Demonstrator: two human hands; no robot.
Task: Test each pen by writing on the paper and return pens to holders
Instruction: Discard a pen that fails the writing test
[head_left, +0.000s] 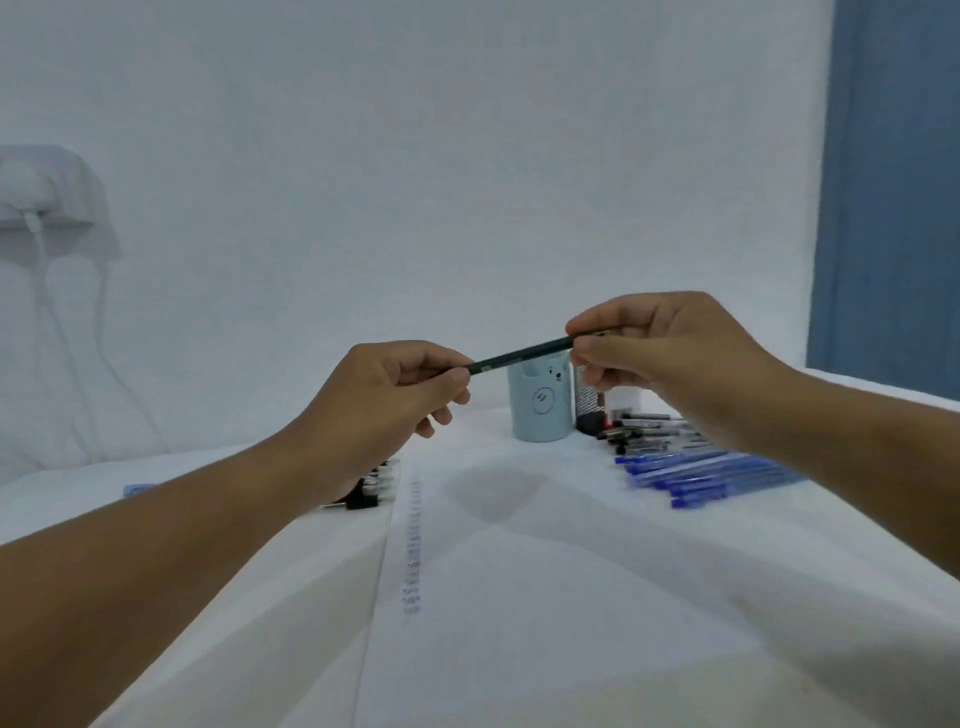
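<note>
I hold a dark green pen (522, 354) level in the air above the table, one end in each hand. My left hand (387, 387) pinches its left end and my right hand (660, 345) pinches its right end. Below lies a white sheet of paper (545, 597) with a column of small written marks (414, 551) down its left side. Behind the pen stands a light blue holder (540, 410), with a dark mesh holder (589, 405) beside it.
Several blue pens (701, 475) lie in a row at the right, with several black pens (649, 428) behind them. More black-capped pens (376, 483) lie at the left, partly hidden by my left forearm. A white wall stands behind the table.
</note>
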